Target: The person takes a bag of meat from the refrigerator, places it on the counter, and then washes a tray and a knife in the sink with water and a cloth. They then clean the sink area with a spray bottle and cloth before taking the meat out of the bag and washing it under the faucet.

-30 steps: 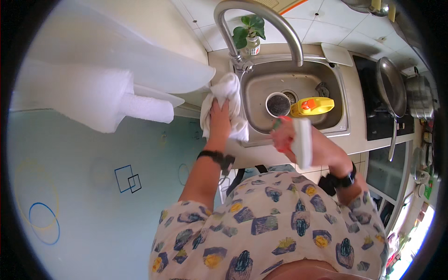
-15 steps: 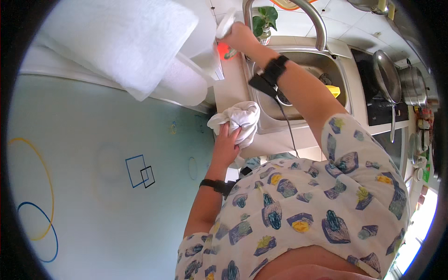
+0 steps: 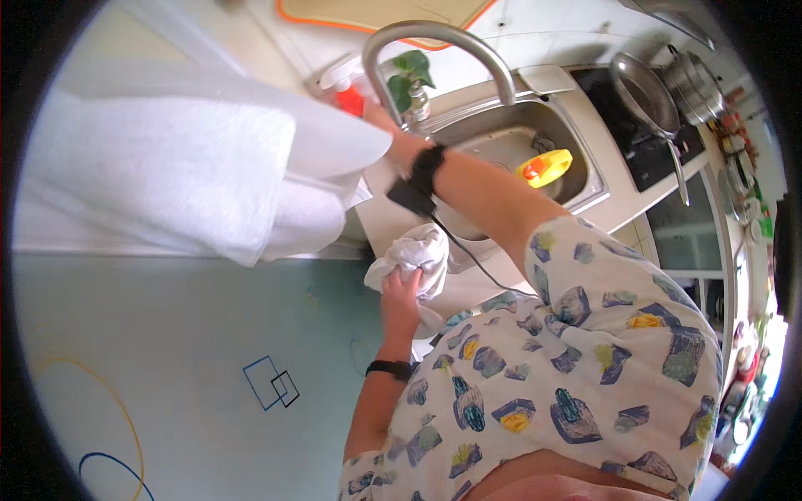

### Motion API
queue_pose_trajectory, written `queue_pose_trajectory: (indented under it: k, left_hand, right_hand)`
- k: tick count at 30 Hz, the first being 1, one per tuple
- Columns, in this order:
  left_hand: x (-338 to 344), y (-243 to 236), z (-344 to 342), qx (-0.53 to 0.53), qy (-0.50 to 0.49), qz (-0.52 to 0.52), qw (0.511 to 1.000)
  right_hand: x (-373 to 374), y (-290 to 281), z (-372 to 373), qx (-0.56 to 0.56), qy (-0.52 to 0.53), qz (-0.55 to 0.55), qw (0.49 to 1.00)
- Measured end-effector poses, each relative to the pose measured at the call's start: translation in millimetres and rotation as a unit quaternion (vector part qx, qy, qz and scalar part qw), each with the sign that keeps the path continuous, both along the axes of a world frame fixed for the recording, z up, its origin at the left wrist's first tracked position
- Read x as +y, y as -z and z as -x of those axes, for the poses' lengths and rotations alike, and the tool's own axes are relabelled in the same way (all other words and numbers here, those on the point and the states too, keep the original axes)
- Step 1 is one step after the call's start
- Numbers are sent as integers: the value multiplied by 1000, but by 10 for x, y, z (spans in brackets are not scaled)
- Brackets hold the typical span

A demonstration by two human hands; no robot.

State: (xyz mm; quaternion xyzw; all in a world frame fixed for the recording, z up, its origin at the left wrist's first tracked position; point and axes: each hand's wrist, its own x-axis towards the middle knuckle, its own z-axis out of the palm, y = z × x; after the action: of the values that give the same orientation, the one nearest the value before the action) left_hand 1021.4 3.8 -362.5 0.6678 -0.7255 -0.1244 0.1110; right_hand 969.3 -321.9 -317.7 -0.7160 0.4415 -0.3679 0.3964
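My left hand (image 3: 402, 292) grips a bunched white cloth (image 3: 420, 255) at the counter edge in front of the sink, its fingers pressed into the folds. My right arm reaches across the counter behind the sink tap (image 3: 443, 32). At its end, my right hand (image 3: 382, 121) is beside a red-orange container with a white top (image 3: 349, 100), possibly a spray bottle. A white hanging sheet and the tap base hide the fingers, so their grip does not show. A black device with a cable is strapped to my right wrist.
In the steel sink (image 3: 595, 179) lies a yellow bottle (image 3: 549, 168). A leafy plant in a jar (image 3: 418, 104) stands behind the tap. A pan (image 3: 643, 92) and pot sit on the black hob. White towels (image 3: 192, 171) hang at the left above a pale green appliance top (image 3: 192, 334).
The view has shifted, showing more of the sink and wall. My right hand has moved from the white top down beside the red-orange body. My left hand stays on the cloth.
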Motion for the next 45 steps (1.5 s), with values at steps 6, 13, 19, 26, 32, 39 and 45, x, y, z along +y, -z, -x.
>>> queue_pose_trajectory:
  k: [6, 13, 19, 26, 32, 39, 45]
  left_hand:
    - [-280, -96, -119, 185, -140, -105, 967]
    - [-828, -901, 368, 574, -130, -150, 794]
    - [-1783, -1567, 755, 377, -92, -206, 898]
    - [-2753, -237, 631, 445, -323, -30, 835]
    - [-2900, -168, 261, 264, -487, 153, 819]
    - [-2940, -396, 514, 235, -342, 328, 849]
    - [-2600, -293, 1005, 100, -183, 344, 916]
  right_hand:
    - [1777, 574, 1088, 11, -213, 103, 972]
    - [1948, 434, 1252, -160, -216, -17, 963]
    - [1777, -323, 2448, -279, -22, -193, 940]
    - [982, -884, 3895, -125, 155, -29, 980]
    - [427, -1212, 3638, -184, 39, -105, 976]
    - [59, -1080, 3022, 67, 6, 21, 998]
    - [-176, -1069, 2541, 128, 8, 39, 991]
